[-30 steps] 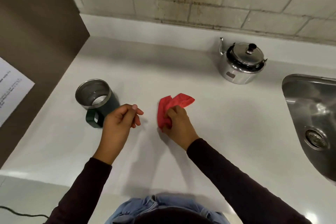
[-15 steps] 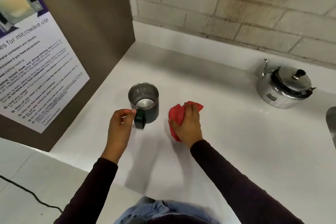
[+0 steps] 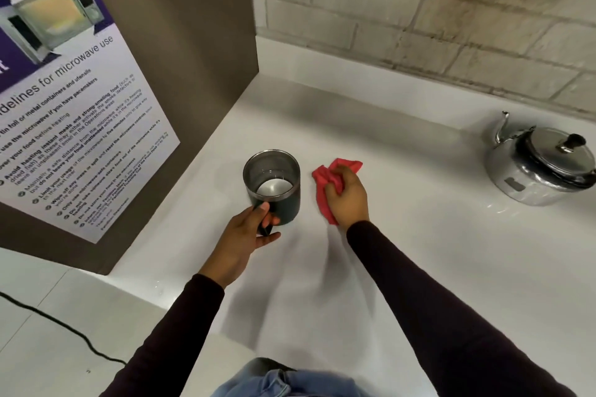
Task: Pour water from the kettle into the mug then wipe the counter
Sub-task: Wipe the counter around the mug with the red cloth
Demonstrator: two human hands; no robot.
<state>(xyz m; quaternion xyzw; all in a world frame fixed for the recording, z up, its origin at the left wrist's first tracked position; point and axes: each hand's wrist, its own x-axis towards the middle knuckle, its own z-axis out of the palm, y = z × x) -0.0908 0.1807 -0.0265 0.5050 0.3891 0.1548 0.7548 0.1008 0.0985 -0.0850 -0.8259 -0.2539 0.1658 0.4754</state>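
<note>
A dark green mug (image 3: 274,184) with a steel inside stands on the white counter (image 3: 419,235), and water shows at its bottom. My left hand (image 3: 246,235) is wrapped around the mug's handle. Just right of the mug lies a red cloth (image 3: 329,184), pressed flat to the counter under my right hand (image 3: 348,193). The steel kettle (image 3: 538,167) stands at the far right with its lid on and its spout toward the wall.
A brown panel (image 3: 180,42) with a microwave-use poster (image 3: 64,106) walls off the counter's left side. A brick wall (image 3: 451,10) runs along the back. A black cable (image 3: 58,325) lies on the floor at lower left.
My left hand reached the mug and closed on its handle. My right hand slid the red cloth toward the mug. The view swung left, and the sink left the frame.
</note>
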